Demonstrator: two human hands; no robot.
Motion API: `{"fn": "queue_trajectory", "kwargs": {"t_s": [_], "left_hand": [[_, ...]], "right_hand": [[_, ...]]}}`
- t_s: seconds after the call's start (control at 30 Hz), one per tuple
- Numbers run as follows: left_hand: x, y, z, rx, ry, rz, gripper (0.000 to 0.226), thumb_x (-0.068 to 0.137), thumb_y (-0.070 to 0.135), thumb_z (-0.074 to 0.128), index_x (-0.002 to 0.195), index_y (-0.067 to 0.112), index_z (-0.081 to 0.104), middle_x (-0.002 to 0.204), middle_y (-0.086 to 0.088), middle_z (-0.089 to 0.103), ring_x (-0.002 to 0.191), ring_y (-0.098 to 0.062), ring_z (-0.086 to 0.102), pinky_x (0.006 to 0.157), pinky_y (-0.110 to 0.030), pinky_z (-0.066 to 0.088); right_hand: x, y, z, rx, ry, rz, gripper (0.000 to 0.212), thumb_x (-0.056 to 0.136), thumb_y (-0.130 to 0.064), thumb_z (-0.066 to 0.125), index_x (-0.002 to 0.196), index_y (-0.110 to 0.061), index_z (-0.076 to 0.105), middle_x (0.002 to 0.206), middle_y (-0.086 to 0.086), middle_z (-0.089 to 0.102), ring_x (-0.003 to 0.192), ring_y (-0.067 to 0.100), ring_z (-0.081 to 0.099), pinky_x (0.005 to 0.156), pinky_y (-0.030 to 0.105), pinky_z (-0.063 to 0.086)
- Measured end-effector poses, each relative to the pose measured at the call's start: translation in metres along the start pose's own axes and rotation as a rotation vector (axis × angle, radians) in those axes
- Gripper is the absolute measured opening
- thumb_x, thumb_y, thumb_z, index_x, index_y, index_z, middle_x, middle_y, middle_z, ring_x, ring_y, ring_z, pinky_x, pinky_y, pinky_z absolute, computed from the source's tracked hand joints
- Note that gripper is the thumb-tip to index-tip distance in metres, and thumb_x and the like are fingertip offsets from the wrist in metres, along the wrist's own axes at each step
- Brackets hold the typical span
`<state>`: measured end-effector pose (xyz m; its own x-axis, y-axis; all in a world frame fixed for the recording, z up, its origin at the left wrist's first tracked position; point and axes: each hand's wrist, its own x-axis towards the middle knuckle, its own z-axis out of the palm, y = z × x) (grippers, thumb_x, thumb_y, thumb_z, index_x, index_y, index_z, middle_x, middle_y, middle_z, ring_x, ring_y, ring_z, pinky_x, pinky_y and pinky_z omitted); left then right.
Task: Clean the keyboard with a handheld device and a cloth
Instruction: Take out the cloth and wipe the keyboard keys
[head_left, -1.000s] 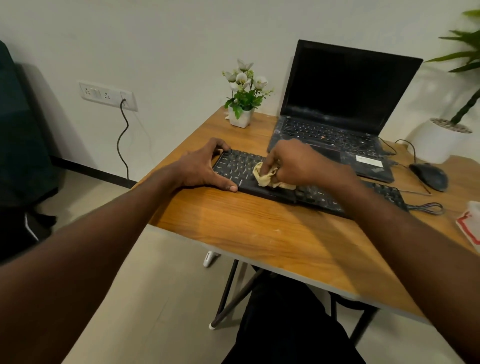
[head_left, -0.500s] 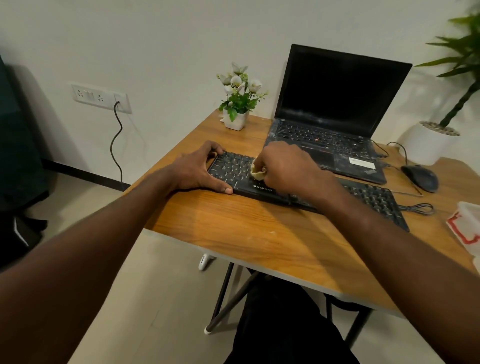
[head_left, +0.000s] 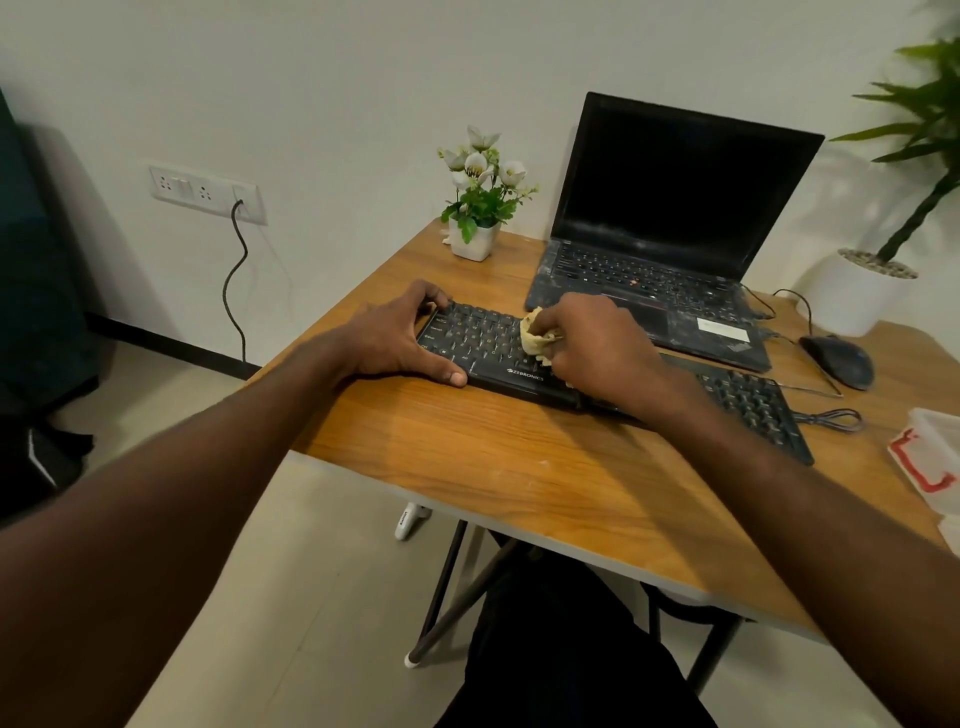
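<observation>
Item: keyboard, black, lying flat on the wooden desk, long axis running from under the left hand away past the right wrist. Its left end sits in the span of the left hand: fingers curled over the far corner, thumb laid along the near edge, gripping it steady.

Item: cloth, pale yellow, bunched. Held in the curled fingers of the right hand and pressed onto the keys just right of the left hand.

Step in hand, as judged: wiping the key rows. Advice: keep the left hand's brace firm so the board does not slide; use short strokes along each row, light pressure, working away from the braced end; refold the cloth to a clean face as it soils.

Beyond the right hand: open laptop, screen dark. Further right: mouse. Beyond the left hand: small flower pot. No handheld device is identifiable in view.
</observation>
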<state>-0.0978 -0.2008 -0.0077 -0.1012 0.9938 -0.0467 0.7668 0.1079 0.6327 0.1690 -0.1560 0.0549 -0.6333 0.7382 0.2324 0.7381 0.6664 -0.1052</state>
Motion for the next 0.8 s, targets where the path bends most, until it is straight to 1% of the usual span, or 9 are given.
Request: {"fn": "queue_trajectory", "kwargs": {"t_s": [0.1,0.17,0.23,0.3,0.37,0.43,0.57,0.7,0.8], "left_hand": [[-0.002,0.001,0.001,0.010,-0.016,0.029,0.115,0.052,0.096,0.070,0.150,0.053,0.027,0.161,-0.002,0.046,0.148,-0.033,0.040,0.126,-0.054,0.026],[-0.004,0.004,0.005,-0.004,0.020,0.058,0.100,0.074,0.095,0.049,0.158,0.049,0.023,0.166,-0.003,0.043,0.151,-0.034,0.040,0.127,-0.058,0.022],[-0.004,0.011,0.016,-0.038,0.178,0.099,0.072,0.098,0.079,0.034,0.162,0.045,0.025,0.167,0.000,0.044,0.150,-0.032,0.043,0.126,-0.063,0.023],[-0.001,0.026,0.033,0.001,0.372,0.111,0.052,0.112,0.057,0.033,0.161,0.040,0.037,0.157,-0.002,0.055,0.144,-0.027,0.050,0.123,-0.060,0.027],[0.004,0.044,0.051,0.085,0.470,0.111,0.044,0.114,0.044,0.036,0.155,0.036,0.049,0.147,0.000,0.063,0.138,-0.020,0.053,0.120,-0.055,0.028],[0.007,0.053,0.065,0.223,0.490,0.109,0.041,0.112,0.039,0.037,0.146,0.035,0.059,0.146,0.007,0.063,0.138,-0.014,0.052,0.118,-0.053,0.024],[0.008,0.052,0.072,0.356,0.514,0.096,0.039,0.112,0.035,0.036,0.140,0.032,0.064,0.149,0.011,0.062,0.140,-0.012,0.051,0.122,-0.056,0.019],[0.012,0.050,0.073,0.384,0.516,0.105,0.040,0.113,0.037,0.033,0.139,0.033,0.064,0.149,0.011,0.061,0.141,-0.012,0.051,0.122,-0.057,0.018],[0.011,0.051,0.074,0.393,0.522,0.117,0.041,0.113,0.039,0.034,0.139,0.032,0.065,0.148,0.008,0.063,0.140,-0.013,0.053,0.122,-0.056,0.018]], "right_hand": [[0.001,0.004,0.008,0.116,0.055,0.010,0.042,0.088,-0.011,0.076,0.125,-0.029,0.069,0.130,0.001,0.064,0.118,0.024,0.060,0.089,0.036,0.047],[0.003,0.007,0.012,0.148,0.058,0.019,0.042,0.087,-0.012,0.077,0.125,-0.028,0.069,0.129,0.001,0.064,0.118,0.024,0.059,0.089,0.036,0.046],[0.007,0.010,0.014,0.171,0.094,0.035,0.040,0.087,-0.014,0.078,0.124,-0.026,0.071,0.126,0.001,0.064,0.116,0.022,0.059,0.090,0.036,0.047],[0.010,0.011,0.018,0.205,0.132,0.015,0.036,0.086,-0.017,0.079,0.121,-0.026,0.074,0.118,-0.002,0.065,0.110,0.019,0.059,0.086,0.033,0.046],[0.011,0.005,0.023,0.202,0.119,-0.073,0.033,0.086,-0.018,0.077,0.117,-0.027,0.076,0.110,-0.005,0.064,0.103,0.017,0.059,0.081,0.032,0.045],[0.008,0.003,0.031,0.214,0.080,-0.164,0.033,0.085,-0.011,0.075,0.115,-0.024,0.076,0.108,-0.004,0.063,0.099,0.019,0.060,0.078,0.035,0.049],[-0.006,0.017,0.025,0.211,0.023,-0.228,0.031,0.085,-0.007,0.078,0.113,-0.020,0.077,0.109,-0.007,0.062,0.098,0.016,0.060,0.077,0.031,0.047],[-0.010,0.039,-0.004,0.041,-0.154,-0.142,0.030,0.086,-0.015,0.079,0.114,-0.027,0.077,0.111,-0.008,0.064,0.105,0.016,0.058,0.081,0.032,0.045],[-0.002,0.037,-0.007,0.045,-0.057,-0.076,0.032,0.087,-0.013,0.078,0.117,-0.025,0.076,0.117,-0.003,0.068,0.111,0.021,0.062,0.092,0.040,0.053]]}}
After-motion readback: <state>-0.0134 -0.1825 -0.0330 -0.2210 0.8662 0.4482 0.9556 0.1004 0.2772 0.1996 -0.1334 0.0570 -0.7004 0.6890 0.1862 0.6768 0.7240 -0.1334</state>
